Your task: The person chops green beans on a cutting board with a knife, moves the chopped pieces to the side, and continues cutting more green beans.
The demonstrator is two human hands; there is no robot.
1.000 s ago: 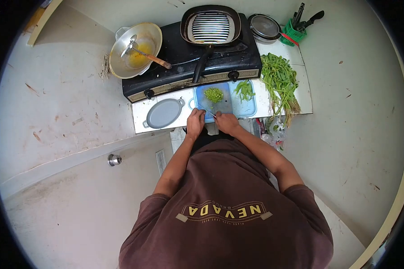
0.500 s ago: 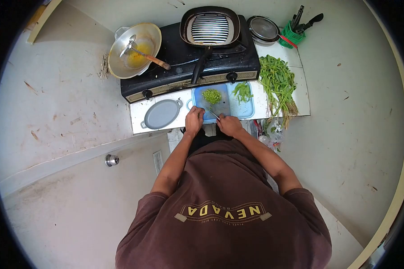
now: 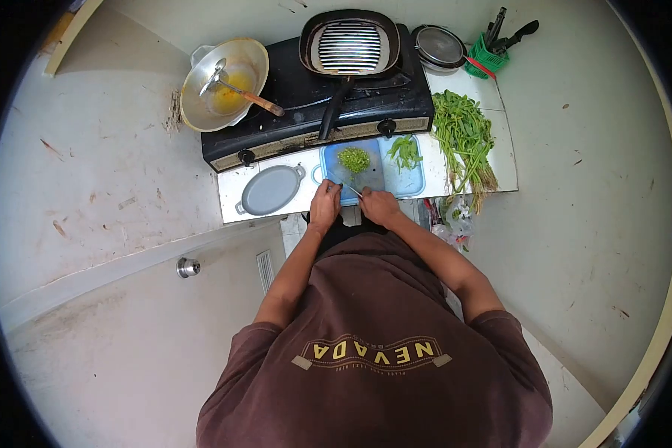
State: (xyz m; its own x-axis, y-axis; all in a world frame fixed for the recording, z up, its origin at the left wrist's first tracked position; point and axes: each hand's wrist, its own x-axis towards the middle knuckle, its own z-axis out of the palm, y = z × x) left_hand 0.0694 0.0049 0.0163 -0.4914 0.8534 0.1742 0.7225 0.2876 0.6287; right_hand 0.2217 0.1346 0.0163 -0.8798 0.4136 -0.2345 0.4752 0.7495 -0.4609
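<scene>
Over the near edge of the blue cutting board [image 3: 366, 183], my right hand [image 3: 379, 207] grips a small knife [image 3: 355, 191], its blade pointing toward the left. Just left of it, my left hand [image 3: 325, 204] is closed with fingertips pinched at the board's edge. Whatever sits in those fingertips is too small to name. A heap of finely chopped greens [image 3: 353, 159] lies on the board beyond both hands. Toward the board's right side rest some loose green leaves [image 3: 404, 153].
A black two-burner stove [image 3: 284, 86] stands behind the board, carrying a square grill pan [image 3: 306, 60] and a wok [image 3: 190, 97] with a ladle [image 3: 252, 98]. Leafy greens [image 3: 463, 138] lie at right, a grey oval plate [image 3: 270, 190] at left. Strainers [image 3: 440, 48] and a green knife basket [image 3: 487, 57] sit behind.
The knife and my right hand have shifted very slightly left, closer to my left hand. Nothing else visibly differs beyond a small camera shift.
</scene>
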